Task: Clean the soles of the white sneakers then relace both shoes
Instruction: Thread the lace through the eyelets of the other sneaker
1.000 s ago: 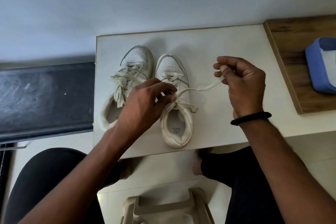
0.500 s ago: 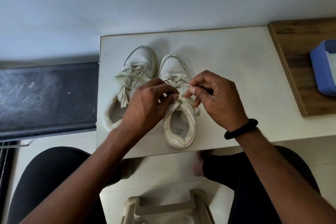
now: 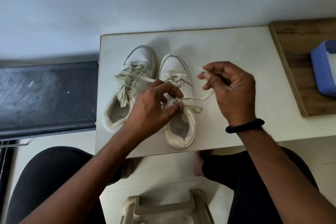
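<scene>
On counter (image 3: 227, 45), left sneaker (image 3: 140, 60) and right sneaker (image 3: 174, 65) lie side by side, long axes front-to-back, toes pointing away from person. Left hand (image 3: 151, 107) fingers (image 3: 172, 90) pinch lace (image 3: 198, 98) at right sneaker's top eyelets; right hand (image 3: 234, 87) pinches lace end, held out rightward.

On a pale white tabletop (image 3: 227, 45) a worn right-side white sneaker (image 3: 174, 67) and a left-side white sneaker (image 3: 140, 58) stand close together, toes pointing away. The left hand (image 3: 151, 107) pinches the cream flat lace (image 3: 201, 98) at the right-side sneaker's top eyelets. The right hand (image 3: 234, 89), with a black wrist band (image 3: 244, 126), pinches the lace's free end, raised beside that shoe. A blue plastic tub (image 3: 323, 67) sits on a brown wooden board (image 3: 300, 42) at right.
</scene>
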A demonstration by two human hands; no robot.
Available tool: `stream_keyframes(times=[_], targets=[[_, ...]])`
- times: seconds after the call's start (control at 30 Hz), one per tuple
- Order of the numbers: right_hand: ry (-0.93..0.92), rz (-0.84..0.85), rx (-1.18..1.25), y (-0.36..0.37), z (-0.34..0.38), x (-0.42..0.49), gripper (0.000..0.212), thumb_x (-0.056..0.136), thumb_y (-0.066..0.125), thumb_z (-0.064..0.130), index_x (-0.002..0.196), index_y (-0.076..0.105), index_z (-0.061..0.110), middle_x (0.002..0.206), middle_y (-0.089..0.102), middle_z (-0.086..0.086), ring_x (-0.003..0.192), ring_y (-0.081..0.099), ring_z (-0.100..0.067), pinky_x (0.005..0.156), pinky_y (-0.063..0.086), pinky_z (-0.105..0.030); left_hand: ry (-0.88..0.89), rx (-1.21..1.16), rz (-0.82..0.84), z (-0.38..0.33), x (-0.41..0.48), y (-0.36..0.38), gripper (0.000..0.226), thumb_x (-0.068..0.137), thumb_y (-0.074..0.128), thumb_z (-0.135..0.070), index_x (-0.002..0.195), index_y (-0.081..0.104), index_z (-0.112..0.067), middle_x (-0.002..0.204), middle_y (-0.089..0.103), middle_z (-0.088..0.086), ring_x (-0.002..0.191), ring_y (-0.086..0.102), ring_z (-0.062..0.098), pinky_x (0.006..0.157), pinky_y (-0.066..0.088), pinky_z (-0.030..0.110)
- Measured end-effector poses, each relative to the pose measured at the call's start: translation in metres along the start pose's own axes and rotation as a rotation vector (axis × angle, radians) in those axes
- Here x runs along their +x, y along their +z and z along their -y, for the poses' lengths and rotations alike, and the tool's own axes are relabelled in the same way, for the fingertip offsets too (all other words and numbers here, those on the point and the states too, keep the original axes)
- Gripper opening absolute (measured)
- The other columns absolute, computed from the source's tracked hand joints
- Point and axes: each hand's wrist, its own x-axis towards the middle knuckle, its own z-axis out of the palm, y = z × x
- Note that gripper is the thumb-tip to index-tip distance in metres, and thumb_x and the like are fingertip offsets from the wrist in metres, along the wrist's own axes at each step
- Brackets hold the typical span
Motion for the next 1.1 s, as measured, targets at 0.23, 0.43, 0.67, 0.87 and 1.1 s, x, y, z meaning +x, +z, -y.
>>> stream_keyframes(times=[0.23, 0.43, 0.67, 0.87, 1.1], targets=[[0.051, -0.106, 0.117, -0.008, -0.001, 0.005, 0.010, 0.092, 0.066, 0.005, 0.101, 0.070, 0.005, 0.084, 0.074, -0.008, 0.064, 0.069, -0.025, 0.066, 0.057, -0.033, -0.156, -0.165, 0.028, -0.005, 0.000, -0.004, 0.013, 0.086, 0.084, -0.038, 0.090, 0.073, -0.033, 0.106, 0.071, -0.013, 0.090, 0.066, 0.004, 0.077, 0.053, 0.021], [-0.031, -0.216, 0.181, -0.005, 0.006, 0.003, 0.008, 0.094, 0.064, 0.004, 0.100, 0.069, 0.007, 0.081, 0.072, -0.010, 0.062, 0.067, -0.025, 0.062, 0.055, -0.033, -0.159, -0.179, -0.059, -0.004, -0.001, 0.000, 0.034, 0.083, 0.087, -0.031, 0.108, 0.065, -0.023, 0.097, 0.072, -0.010, 0.086, 0.067, 0.005, 0.077, 0.056, 0.026], [-0.102, -0.450, 0.236, -0.021, 0.004, 0.009, 0.009, 0.098, 0.059, 0.007, 0.106, 0.063, 0.004, 0.069, 0.063, -0.002, 0.056, 0.058, -0.018, 0.051, 0.048, -0.032, -0.090, -0.059, 0.013, -0.001, 0.001, -0.006, 0.033, 0.091, 0.079, -0.034, 0.122, 0.072, -0.039, 0.105, 0.064, -0.012, 0.093, 0.066, 0.001, 0.082, 0.051, 0.019], [-0.155, -0.266, 0.115, -0.019, 0.004, 0.006, 0.009, 0.096, 0.063, 0.007, 0.101, 0.066, 0.001, 0.061, 0.056, -0.011, 0.050, 0.050, -0.023, 0.050, 0.039, -0.030, -0.067, -0.005, 0.027, 0.001, 0.001, -0.006, 0.047, 0.082, 0.083, -0.048, 0.126, 0.071, -0.039, 0.107, 0.061, -0.014, 0.094, 0.061, -0.003, 0.077, 0.042, 0.003], [-0.190, 0.167, -0.216, -0.009, -0.003, 0.000, 0.008, 0.092, 0.071, 0.014, 0.095, 0.078, 0.013, 0.064, 0.059, 0.027, 0.059, 0.062, -0.004, 0.057, 0.045, -0.016, -0.049, 0.000, -0.100, 0.000, -0.002, 0.009, 0.032, 0.085, 0.083, -0.045, 0.115, 0.075, -0.037, 0.105, 0.060, -0.012, 0.091, 0.060, -0.003, 0.071, 0.042, 0.003]])
